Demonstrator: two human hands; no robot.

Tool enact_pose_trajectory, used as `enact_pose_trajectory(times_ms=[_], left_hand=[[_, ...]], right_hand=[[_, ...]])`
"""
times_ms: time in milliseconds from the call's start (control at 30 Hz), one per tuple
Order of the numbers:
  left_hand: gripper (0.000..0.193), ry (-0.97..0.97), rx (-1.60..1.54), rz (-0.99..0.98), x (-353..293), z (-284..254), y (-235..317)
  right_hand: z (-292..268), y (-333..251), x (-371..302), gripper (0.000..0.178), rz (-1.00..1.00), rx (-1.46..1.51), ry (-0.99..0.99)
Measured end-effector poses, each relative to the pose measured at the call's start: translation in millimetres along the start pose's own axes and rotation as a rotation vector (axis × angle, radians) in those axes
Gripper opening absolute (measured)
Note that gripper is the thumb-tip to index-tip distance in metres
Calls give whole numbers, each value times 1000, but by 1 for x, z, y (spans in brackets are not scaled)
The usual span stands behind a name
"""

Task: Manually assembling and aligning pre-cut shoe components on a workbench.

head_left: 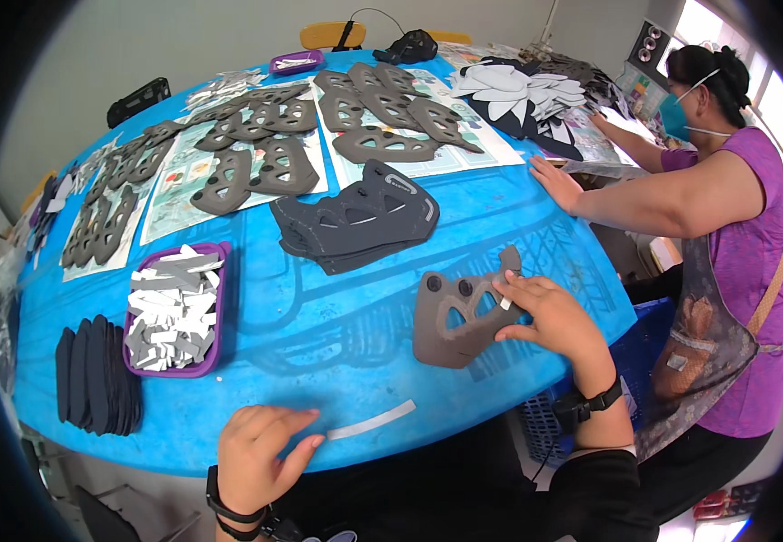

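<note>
A grey-brown cut-out panel (441, 334) with openings and round black dots lies on the blue table near its front right. My right hand (554, 316) grips its right side, thumb and fingertips on it. A small white piece (505, 303) shows at those fingers. My left hand (261, 447) hovers at the table's front edge, holding nothing, with thumb and forefinger apart. Just right of its fingertips lies a narrow white strip (373, 420). Beyond, mid-table, sits a stack of dark grey cut-out panels (355, 217).
A purple tray (223, 298) of white and grey scraps stands left, beside stacked dark pieces (98, 375). Several grey-brown panels (382, 144) cover printed sheets at the back. At right a co-worker (726, 190) leans a hand on the table. A blue basket (545, 425) stands below the edge.
</note>
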State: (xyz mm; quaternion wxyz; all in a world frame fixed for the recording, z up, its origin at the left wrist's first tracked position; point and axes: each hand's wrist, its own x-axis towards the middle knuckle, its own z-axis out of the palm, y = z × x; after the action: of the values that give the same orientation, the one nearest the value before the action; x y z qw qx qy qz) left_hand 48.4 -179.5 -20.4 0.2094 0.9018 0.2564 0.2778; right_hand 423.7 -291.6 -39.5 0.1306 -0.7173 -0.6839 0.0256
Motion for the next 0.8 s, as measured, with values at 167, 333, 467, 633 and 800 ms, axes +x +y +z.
enact_pose_trajectory(times_ms=[167, 333, 467, 633, 800], left_hand=[[22, -18, -30, 47, -5, 2, 0], [21, -45, -34, 41, -12, 1, 4], [20, -53, -43, 43, -16, 0, 8], [19, -47, -48, 56, -21, 3, 12], [20, -48, -45, 57, -29, 2, 18]], right_hand=[[0, 0, 0, 77, -83, -123, 87], [-6, -13, 5, 66, -223, -209, 170], [5, -5, 8, 48, -416, -311, 163], [12, -19, 8, 35, -378, -446, 117], [19, -27, 13, 28, -314, -597, 19]])
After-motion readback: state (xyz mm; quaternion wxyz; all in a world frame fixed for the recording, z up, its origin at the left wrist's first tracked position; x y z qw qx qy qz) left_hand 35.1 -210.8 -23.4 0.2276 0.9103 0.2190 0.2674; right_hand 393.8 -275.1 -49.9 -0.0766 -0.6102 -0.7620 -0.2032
